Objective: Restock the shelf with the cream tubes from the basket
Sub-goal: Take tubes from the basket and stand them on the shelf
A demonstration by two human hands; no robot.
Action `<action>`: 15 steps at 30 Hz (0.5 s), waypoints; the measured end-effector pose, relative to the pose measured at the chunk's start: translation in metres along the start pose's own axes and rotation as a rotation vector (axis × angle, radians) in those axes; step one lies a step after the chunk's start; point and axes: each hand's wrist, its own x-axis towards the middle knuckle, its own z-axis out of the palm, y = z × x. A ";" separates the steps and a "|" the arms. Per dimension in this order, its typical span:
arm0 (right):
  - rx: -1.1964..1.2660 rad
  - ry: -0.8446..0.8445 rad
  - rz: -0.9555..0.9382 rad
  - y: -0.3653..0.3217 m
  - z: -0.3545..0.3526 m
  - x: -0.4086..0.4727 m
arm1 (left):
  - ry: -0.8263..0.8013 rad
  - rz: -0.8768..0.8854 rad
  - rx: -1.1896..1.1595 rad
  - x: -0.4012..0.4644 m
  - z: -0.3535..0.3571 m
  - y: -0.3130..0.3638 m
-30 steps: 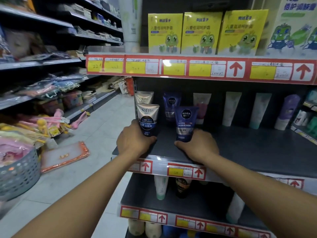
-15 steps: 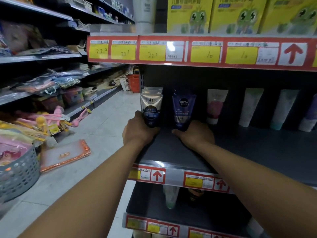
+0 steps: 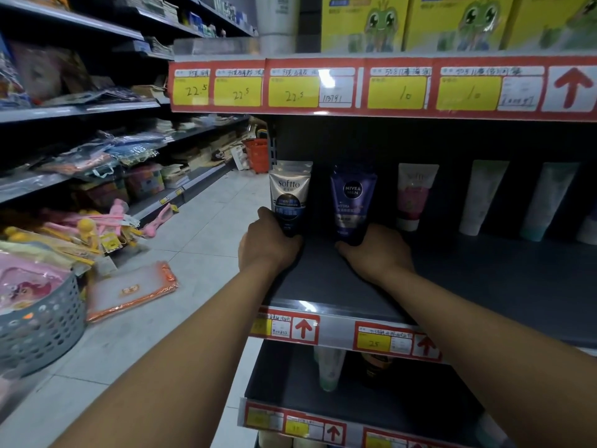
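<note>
I am watching two cream tubes standing cap-down, side by side but apart, toward the back left of the dark grey metal shelf (image 3: 484,279). The silver-and-navy Softto tube (image 3: 290,198) is standing at the shelf's left end, and my left hand (image 3: 269,245) is curling around its lower end. Another silver tube is showing just behind it. To its right, the purple-and-dark-blue Nivea Men tube (image 3: 352,205) is standing upright, and my right hand (image 3: 378,253) is gripping its base, thumb and fingers wrapped at the cap. The two hands are staying apart, each clamped on its own tube.

Further right along the same shelf, a white-and-pink tube (image 3: 415,195) is standing near the Nivea one, then a plain white tube (image 3: 481,195) and a pale green-white tube (image 3: 546,198), each well spaced. The red-and-yellow price strip (image 3: 381,87) is running along the shelf edge overhead, with yellow cartoon-frog boxes (image 3: 365,24) sitting on top. Down at the far left, the grey perforated plastic basket (image 3: 38,328) is sitting on the pale tiled floor (image 3: 200,240), beside an orange-edged clear pouch (image 3: 129,292).
</note>
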 end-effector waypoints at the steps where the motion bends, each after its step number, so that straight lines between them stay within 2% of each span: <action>1: -0.005 0.000 -0.001 0.000 0.000 0.000 | 0.004 0.003 0.004 0.001 0.000 0.000; 15: -0.009 -0.031 0.013 0.002 -0.003 0.001 | 0.019 -0.009 -0.005 0.003 0.003 -0.002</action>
